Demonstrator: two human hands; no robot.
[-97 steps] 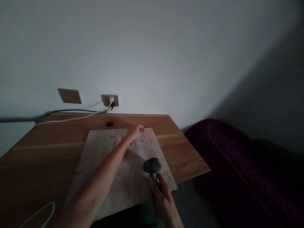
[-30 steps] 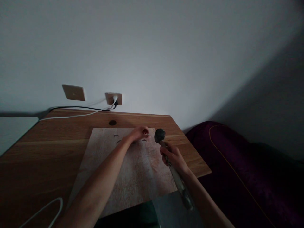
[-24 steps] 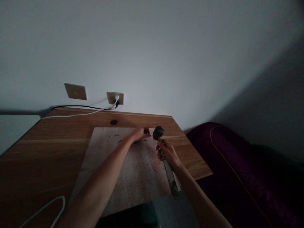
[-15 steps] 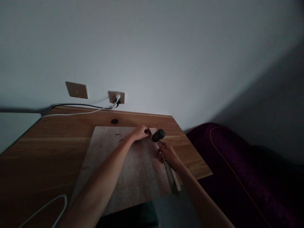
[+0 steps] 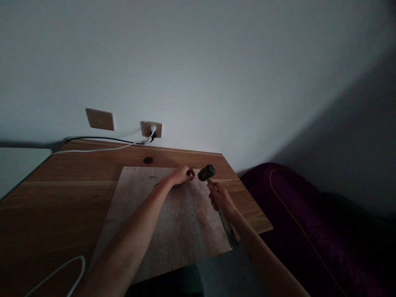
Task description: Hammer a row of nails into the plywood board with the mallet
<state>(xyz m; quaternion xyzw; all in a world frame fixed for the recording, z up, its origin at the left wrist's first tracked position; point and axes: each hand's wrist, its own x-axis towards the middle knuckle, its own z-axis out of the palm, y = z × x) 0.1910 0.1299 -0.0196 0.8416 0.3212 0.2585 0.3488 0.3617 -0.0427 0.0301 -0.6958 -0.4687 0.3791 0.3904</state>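
My right hand [image 5: 221, 199] is closed around the handle of a hammer [image 5: 207, 173] with a dark, blocky head. The hammer is tilted over the right part of a pale wooden board [image 5: 173, 222], its handle end pointing toward me. Near the board's far edge, my left hand [image 5: 182, 175] has thumb and forefinger pinched together, just left of the hammer head. Whatever is between those fingertips is too small and dim to make out. Beside that hand, a small nail-like piece [image 5: 152, 177] lies on the board.
Under the board is a wooden table [image 5: 71, 198], its right corner near a purple cushioned piece [image 5: 287, 198]. White and black cables run to a wall socket [image 5: 151, 129]. A white cable loop [image 5: 81, 264] is at lower left, a dark grommet [image 5: 148, 160] behind the board.
My right hand and the hammer handle have swung slightly right, away from the board's surface. The left hand stays in nearly the same place. The view has shifted a little.
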